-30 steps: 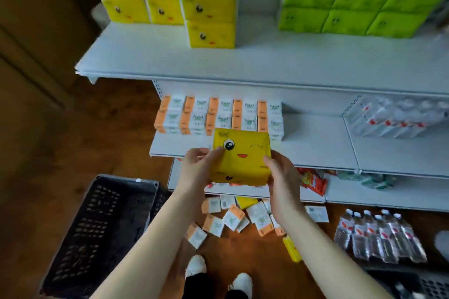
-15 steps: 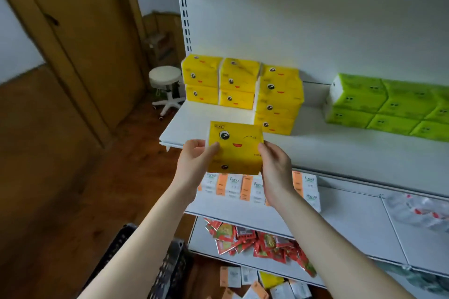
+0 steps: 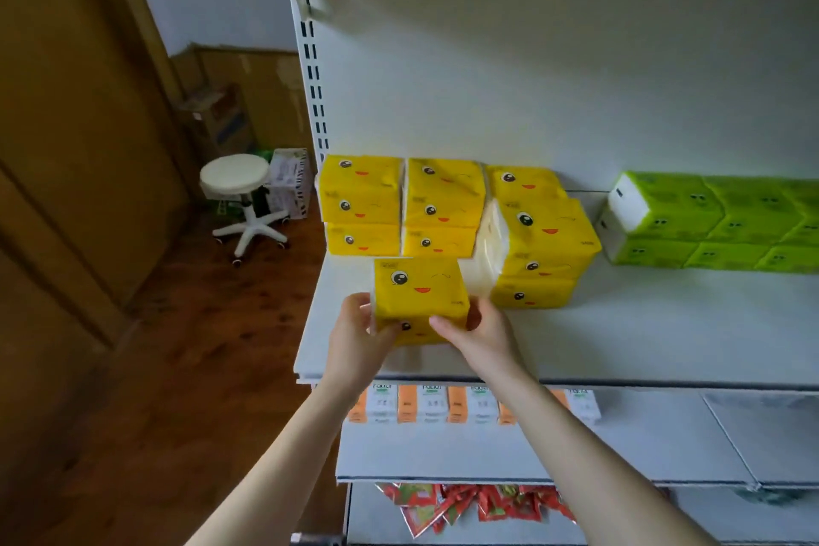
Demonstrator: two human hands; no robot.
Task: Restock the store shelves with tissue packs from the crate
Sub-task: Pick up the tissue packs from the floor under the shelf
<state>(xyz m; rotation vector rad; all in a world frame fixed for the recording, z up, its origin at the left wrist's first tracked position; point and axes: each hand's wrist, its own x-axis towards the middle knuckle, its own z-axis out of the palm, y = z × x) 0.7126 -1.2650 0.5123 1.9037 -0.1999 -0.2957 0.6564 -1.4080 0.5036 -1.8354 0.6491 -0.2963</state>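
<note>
1 yellow pack [image 3: 421,295] moved up over shelf [image 3: 642,346]; L hand [image 3: 354,337] + R hand [image 3: 485,337] both grasp it.

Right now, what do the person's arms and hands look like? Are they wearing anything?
The left hand and right hand are bare: no gloves, rings or watch show. The left arm and right arm are bare too, with no sleeve in view.

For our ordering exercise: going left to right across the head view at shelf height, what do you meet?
Wooden door → white stool → stacked yellow tissue packs → green tissue packs.
</note>
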